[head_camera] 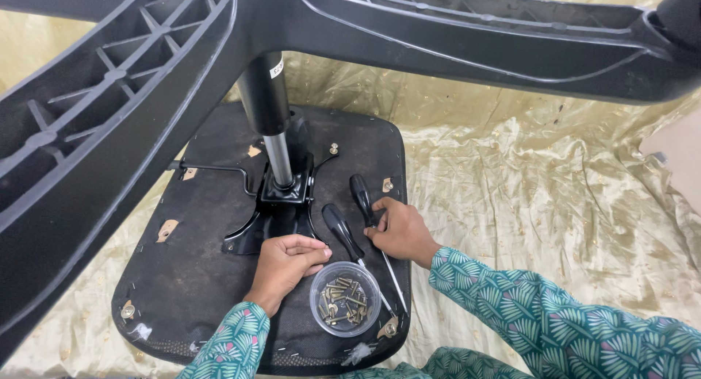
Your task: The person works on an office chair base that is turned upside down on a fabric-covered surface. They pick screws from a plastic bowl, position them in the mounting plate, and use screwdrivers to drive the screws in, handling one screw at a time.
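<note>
Two black-handled screwdrivers lie on the upturned chair seat (212, 277). The right hand (400, 231) rests its loosely curled fingers on the farther screwdriver (363, 201), gripping nothing. The nearer screwdriver (343, 233) lies between both hands. The left hand (286, 264), half curled, presses the seat beside a round clear tub of screws (345, 299).

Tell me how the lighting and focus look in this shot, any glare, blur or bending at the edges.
Head view: soft, even light with faint shadows under the left hand and right hand; the gold cloth shows sheen, not blown out; the chair base close to the lens looms large and bows with wide-angle distortion; the screw cup and screwdrivers look sharp.
</note>
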